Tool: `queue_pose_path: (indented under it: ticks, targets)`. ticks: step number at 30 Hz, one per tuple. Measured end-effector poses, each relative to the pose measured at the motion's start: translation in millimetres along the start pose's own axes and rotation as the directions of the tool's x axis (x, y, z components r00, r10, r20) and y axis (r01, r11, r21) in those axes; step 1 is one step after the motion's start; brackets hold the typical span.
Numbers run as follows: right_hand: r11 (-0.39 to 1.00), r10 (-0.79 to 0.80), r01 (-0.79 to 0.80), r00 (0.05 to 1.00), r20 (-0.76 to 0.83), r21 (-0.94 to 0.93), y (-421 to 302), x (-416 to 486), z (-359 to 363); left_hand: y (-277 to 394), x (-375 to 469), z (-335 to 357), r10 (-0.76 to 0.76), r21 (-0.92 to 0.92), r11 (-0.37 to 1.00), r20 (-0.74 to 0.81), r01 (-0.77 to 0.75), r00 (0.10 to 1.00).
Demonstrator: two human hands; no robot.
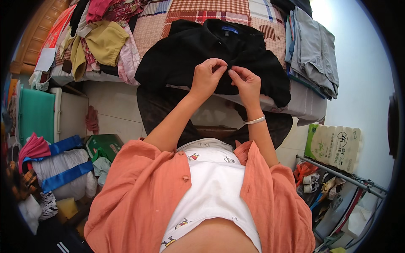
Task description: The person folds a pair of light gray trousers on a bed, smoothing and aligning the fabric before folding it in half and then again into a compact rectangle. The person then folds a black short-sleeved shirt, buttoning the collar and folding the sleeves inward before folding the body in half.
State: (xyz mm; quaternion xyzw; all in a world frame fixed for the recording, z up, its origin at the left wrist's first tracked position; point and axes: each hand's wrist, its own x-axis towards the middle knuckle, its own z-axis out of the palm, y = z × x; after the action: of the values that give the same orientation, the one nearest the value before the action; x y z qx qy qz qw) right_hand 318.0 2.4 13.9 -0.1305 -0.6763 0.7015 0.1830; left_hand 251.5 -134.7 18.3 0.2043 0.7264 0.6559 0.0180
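A black collared shirt [177, 53] lies spread at the bed's near edge, its collar away from me. Inside the neck is a blue label [230, 30] with writing. My left hand [207, 76] pinches the shirt's front opening below the collar between thumb and forefinger. Close beside it, my right hand [248, 82] pinches the other side of the same opening, its fingertips nearly meeting the left ones. Whatever small part sits between the fingertips is too small to make out. A silver bangle [255, 120] circles my right wrist.
A patchwork bedspread [208, 5] covers the bed. Mixed clothes [104, 41] are heaped at left; folded grey trousers [313, 50] top a stack at right. A green box [102, 147] and bundled bag [63, 167] stand left. Toilet-paper packs [335, 147] and a shoe rack [335, 174] stand right.
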Motion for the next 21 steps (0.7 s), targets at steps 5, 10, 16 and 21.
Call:
queue_pose_path:
  ticks: [5,10,16,21]
  targets:
    - [0.995,-0.047,0.048,0.999,0.015,-0.085,-1,0,-1,-8,-1,0,-0.085,-0.07,0.994,0.03,0.087,0.996]
    - [0.873,-0.275,0.254,0.961,0.011,-0.415,-10,-3,2,-15,-6,-2,-0.111,-0.126,0.985,0.076,0.12,0.991]
    - [0.864,-0.261,0.234,0.965,0.0,-0.446,1,-1,-1,-7,-9,-4,-0.229,-0.144,0.957,0.161,0.252,0.96]
    - [0.852,-0.275,0.247,0.962,0.007,-0.461,-1,-4,5,-13,-10,4,-0.323,-0.272,0.905,0.065,0.328,0.944]
